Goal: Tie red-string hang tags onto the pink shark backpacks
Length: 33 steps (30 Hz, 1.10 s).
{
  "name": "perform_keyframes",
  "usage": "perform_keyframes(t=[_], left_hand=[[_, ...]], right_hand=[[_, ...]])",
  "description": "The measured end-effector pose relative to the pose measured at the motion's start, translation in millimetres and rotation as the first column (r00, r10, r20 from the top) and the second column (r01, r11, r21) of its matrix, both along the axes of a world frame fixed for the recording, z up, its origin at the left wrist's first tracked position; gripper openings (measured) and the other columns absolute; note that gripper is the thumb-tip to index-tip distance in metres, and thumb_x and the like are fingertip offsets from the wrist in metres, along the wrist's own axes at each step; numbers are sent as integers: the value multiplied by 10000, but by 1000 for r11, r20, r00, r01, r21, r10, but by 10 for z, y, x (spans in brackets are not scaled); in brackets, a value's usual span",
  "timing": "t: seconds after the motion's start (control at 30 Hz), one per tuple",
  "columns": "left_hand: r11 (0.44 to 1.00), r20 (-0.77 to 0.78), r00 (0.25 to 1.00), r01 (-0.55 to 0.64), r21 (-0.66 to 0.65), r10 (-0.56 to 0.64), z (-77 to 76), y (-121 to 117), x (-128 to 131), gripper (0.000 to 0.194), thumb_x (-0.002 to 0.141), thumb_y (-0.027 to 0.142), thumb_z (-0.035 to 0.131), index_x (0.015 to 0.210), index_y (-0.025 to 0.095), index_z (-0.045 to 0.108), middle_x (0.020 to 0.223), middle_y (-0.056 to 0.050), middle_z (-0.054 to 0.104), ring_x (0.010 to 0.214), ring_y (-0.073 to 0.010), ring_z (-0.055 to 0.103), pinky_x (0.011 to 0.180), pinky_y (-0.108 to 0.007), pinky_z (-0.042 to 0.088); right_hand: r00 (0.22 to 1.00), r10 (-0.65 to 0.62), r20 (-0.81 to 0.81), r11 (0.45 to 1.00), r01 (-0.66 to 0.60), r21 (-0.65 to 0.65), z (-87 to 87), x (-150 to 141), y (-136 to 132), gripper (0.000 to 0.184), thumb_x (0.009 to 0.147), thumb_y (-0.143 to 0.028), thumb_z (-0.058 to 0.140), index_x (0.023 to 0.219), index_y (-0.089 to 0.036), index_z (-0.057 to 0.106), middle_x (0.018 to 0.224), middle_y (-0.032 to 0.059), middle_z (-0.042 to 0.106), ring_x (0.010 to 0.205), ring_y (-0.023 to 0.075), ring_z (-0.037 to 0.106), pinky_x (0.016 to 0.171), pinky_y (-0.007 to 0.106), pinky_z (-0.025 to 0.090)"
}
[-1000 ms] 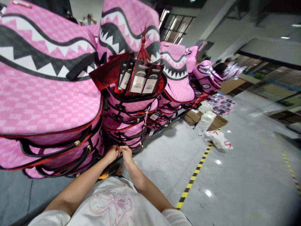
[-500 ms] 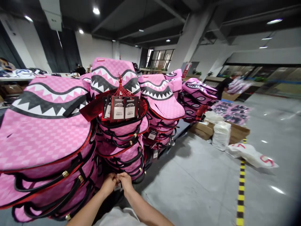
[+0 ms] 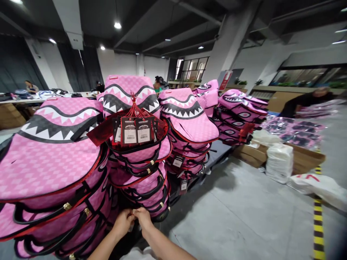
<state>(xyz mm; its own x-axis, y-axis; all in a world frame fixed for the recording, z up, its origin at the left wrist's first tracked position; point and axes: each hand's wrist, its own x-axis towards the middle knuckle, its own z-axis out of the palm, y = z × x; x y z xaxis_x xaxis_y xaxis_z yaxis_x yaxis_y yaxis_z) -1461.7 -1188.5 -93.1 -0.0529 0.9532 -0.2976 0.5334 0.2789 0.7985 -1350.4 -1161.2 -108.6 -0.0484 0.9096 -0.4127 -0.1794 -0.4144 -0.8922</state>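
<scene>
Left hand (image 3: pixel 123 222) and right hand (image 3: pixel 143 218) held together at middle stack (image 3: pixel 155 195); fingers' grip can't be told. Tags (image 3: pixel 178 161) hung on right stack (image 3: pixel 199 131); tag bunch (image 3: pixel 132 130) left unhung in open bag (image 3: pixel 137 155).

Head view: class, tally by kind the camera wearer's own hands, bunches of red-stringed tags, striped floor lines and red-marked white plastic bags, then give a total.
Left hand and right hand: 2
Bunch of red-stringed tags: 1
Striped floor line: 1
Red-marked white plastic bag: 1
Total: 5
</scene>
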Motion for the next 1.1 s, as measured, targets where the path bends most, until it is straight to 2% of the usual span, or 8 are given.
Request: perform_keyframes(t=[0.33,0.5,0.63,0.73,0.8,0.87,0.97,1.1], left_hand=[[1000,-155,988,-11,-15,8,73,-27,80,127,813,141,484,761,176,594,740,-13,688,744,-151,652,665,-225,424],[998,-249,968,14,-59,-29,382,-112,-13,264,776,200,574,1027,156,642,1053,-88,710,977,-205,651,830,-270,448],[982,24,984,176,-66,-175,1312,-295,-150,399,779,308,616,1145,149,610,1167,-106,672,1031,-215,630,872,-291,472],[953,150,942,287,101,-299,2357,-354,-193,303,821,433,590,897,153,676,858,-58,709,803,-187,640,729,-278,495],[903,2,985,155,400,-170,3068,-248,-170,281,852,431,567,817,174,674,813,-42,699,791,-169,626,756,-272,492],[682,-99,985,-23,731,140,3684,9,-116,232,846,406,579,894,199,672,895,-33,704,812,-162,621,763,-270,494],[385,-159,904,-6,923,396,4339,597,-13,219,850,346,579,984,186,644,988,-48,693,927,-173,619,854,-289,484],[470,-259,830,-4,883,494,4749,1412,113,310,817,314,635,1083,162,589,1036,-95,673,1040,-222,612,931,-356,462]], right_hand=[[978,122,167,991,-128,27,-64,68,0,258,588,-305,652,423,-196,486,414,-48,436,469,103,387,524,253,295],[850,425,312,887,-460,42,572,471,6,143,700,-295,593,626,-178,560,481,-51,487,486,98,423,535,235,311],[544,625,560,542,-819,190,2050,1201,303,122,717,-288,635,737,-169,618,631,-17,609,555,113,523,524,214,347],[740,260,620,578,-634,514,3292,1505,753,224,859,-333,502,723,-170,573,655,-7,613,543,98,522,558,218,382],[829,-145,541,471,-423,774,3909,1440,1152,183,862,-286,526,743,-162,588,697,-4,622,635,98,528,633,219,392],[817,-296,496,390,-370,843,4291,1199,1564,122,843,-212,559,772,-140,627,751,3,641,691,88,522,680,216,385],[775,-197,600,439,-478,761,4527,739,2038,106,825,-182,611,797,-96,667,709,6,639,639,66,497,660,209,383],[706,-75,704,519,-575,632,4567,379,2288,143,784,-202,670,780,-59,678,659,16,645,539,46,463,595,194,391]])
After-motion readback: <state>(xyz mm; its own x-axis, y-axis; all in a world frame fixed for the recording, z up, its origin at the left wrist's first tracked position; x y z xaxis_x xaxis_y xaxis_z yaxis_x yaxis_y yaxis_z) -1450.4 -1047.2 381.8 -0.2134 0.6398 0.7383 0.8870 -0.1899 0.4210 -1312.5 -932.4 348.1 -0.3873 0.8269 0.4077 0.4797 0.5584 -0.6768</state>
